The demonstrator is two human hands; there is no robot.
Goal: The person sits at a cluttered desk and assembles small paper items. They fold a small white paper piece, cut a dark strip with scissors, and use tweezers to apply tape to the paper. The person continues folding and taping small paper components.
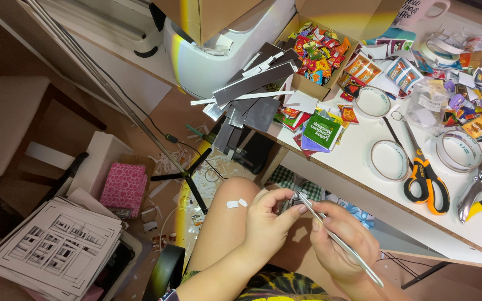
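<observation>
Two hands meet low over your lap, just off the near edge of the worktop [364, 184]. Your left hand [269, 220] pinches a small dark piece [289, 205] between thumb and fingertips, the grip closed tight on it; what the piece is I cannot tell. Your right hand [341, 242] is wrapped shut around long metal tweezers [338, 239], whose tip touches that piece.

The piece is tiny and held over open floor [163, 167], which already carries paper scraps; in my judgement a slip of the tweezers would flick it down among them, where it would be hard to find. The tip also works right beside your left fingertips, so a hard push could jab them. Two small white scraps [235, 203] sit on your knee and would fall if you shift your leg.

On the worktop, orange-handled scissors [426, 178] lie near its front edge, with three tape rolls [389, 160] around them. A green and purple paper packet [319, 134] hangs over the left edge. Beyond it, an open cardboard box [313, 83] holds a heap of small wrappers [319, 53] in red, yellow and orange. Dark grey strips [255, 83] fan out over the left corner. At the far right, more small colourful packets and white paper trimmings [470, 61] crowd the worktop.
</observation>
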